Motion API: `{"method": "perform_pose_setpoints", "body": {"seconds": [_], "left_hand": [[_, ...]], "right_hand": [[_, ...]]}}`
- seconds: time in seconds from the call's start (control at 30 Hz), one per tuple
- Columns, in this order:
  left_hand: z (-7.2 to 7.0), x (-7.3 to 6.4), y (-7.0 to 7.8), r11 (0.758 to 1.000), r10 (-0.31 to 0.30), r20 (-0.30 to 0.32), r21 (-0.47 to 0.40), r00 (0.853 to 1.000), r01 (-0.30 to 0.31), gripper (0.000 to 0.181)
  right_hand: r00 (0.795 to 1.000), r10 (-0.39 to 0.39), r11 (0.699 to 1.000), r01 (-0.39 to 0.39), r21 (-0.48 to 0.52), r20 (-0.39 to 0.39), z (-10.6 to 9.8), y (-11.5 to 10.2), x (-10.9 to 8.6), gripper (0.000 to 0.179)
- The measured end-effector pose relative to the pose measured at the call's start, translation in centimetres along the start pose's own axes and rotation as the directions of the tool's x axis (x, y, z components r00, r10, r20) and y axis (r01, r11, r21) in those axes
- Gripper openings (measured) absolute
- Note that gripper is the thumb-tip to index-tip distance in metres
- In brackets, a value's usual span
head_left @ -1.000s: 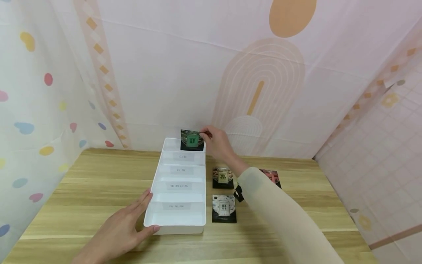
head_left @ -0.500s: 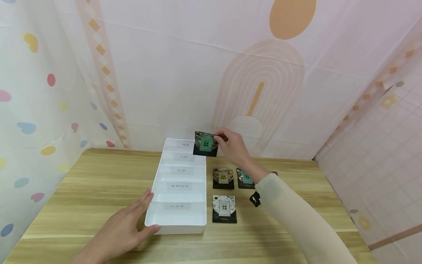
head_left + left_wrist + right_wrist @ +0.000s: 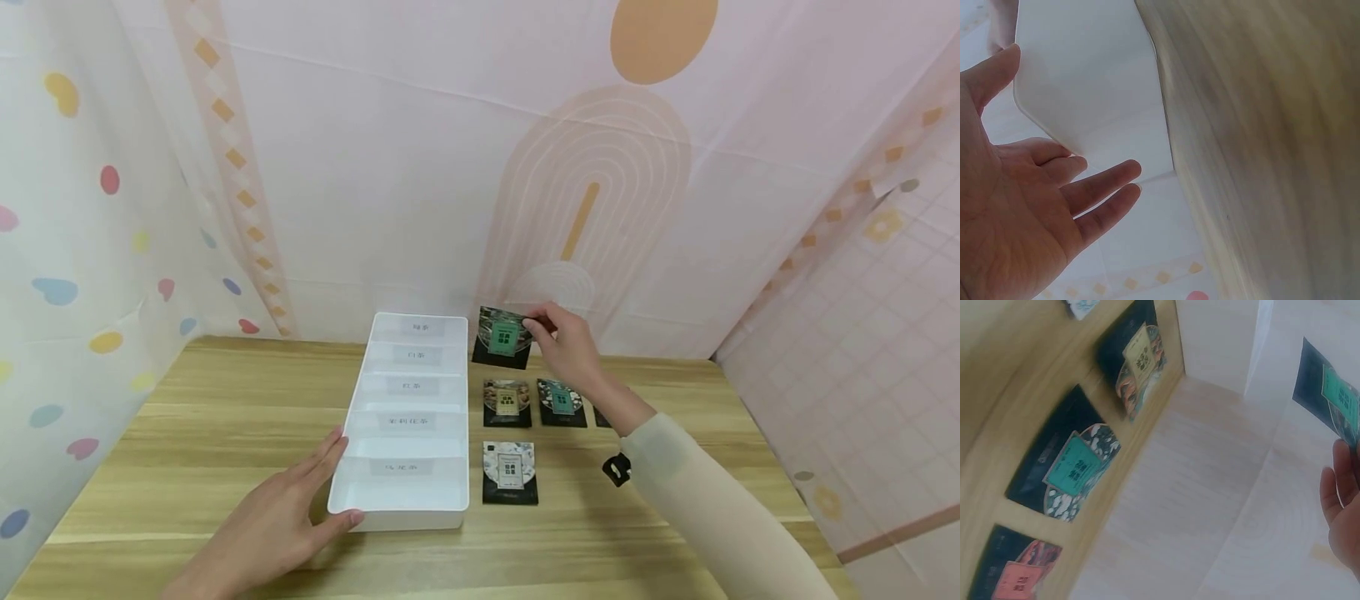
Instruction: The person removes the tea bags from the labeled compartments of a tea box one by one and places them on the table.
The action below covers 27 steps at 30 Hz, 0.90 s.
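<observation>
My right hand (image 3: pixel 570 350) pinches the upper right corner of a black sachet with a green label (image 3: pixel 501 337), holding it up just right of the tray's far end. In the right wrist view this sachet (image 3: pixel 1327 390) stands clear of the table. A long white divided tray (image 3: pixel 405 498) with labelled compartments lies on the table. My left hand (image 3: pixel 277 517) touches the tray's near left corner, its thumb at the front and its fingers along the left side. Seen from the left wrist, those fingers (image 3: pixel 1100 187) are fairly straight beside the white wall.
Right of the tray lie a yellow-labelled sachet (image 3: pixel 506 403), a teal-labelled sachet (image 3: pixel 562 403) and a white-patterned sachet (image 3: pixel 510 472). A red-labelled sachet (image 3: pixel 1016 575) is mostly hidden by my arm in the head view. A patterned curtain (image 3: pixel 360 183) hangs behind the wooden table (image 3: pixel 225 400).
My right hand has moved right with the green-labelled sachet, from over the tray's far compartment to beside the tray, uncovering that compartment. My left hand has stayed at the tray's corner.
</observation>
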State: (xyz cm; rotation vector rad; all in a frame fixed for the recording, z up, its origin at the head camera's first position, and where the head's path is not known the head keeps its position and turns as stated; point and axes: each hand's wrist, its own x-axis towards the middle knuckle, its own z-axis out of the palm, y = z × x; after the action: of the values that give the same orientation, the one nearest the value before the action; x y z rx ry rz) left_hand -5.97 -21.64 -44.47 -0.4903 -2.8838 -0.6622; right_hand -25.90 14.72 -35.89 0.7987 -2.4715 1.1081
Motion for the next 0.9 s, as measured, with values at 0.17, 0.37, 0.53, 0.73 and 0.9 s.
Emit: {"method": "perform_pose_setpoints", "body": {"seconds": [0.17, 0.37, 0.53, 0.73, 0.9], "left_hand": [[0.0, 0.0, 0.0, 1.0, -0.002, 0.002, -0.002, 1.0, 0.002, 0.095], [0.0, 0.0, -0.1, 1.0, -0.002, 0.007, 0.005, 1.0, 0.002, 0.095], [-0.1, 0.0, -0.1, 1.0, -0.001, 0.011, 0.005, 1.0, 0.001, 0.095], [-0.1, -0.1, 0.0, 1.0, -0.01, 0.015, 0.005, 1.0, 0.01, 0.095], [-0.1, -0.1, 0.0, 1.0, -0.01, 0.014, 0.005, 1.0, 0.01, 0.095]], "right_hand": [[1.0, 0.005, 1.0, -0.004, 0.024, -0.027, -0.9, 0.7, -1.3, 0.009], [0.998, 0.039, 0.999, -0.037, 0.035, -0.045, -1.7, 1.3, -2.8, 0.008], [0.998, 0.045, 0.999, -0.044, 0.022, -0.049, -2.0, 1.8, -4.0, 0.007], [0.997, 0.06, 0.998, -0.06, 0.011, -0.041, -2.5, 2.3, -5.2, 0.005], [0.998, 0.064, 0.998, -0.064, -0.004, -0.021, -3.1, 2.7, -6.3, 0.005]]}}
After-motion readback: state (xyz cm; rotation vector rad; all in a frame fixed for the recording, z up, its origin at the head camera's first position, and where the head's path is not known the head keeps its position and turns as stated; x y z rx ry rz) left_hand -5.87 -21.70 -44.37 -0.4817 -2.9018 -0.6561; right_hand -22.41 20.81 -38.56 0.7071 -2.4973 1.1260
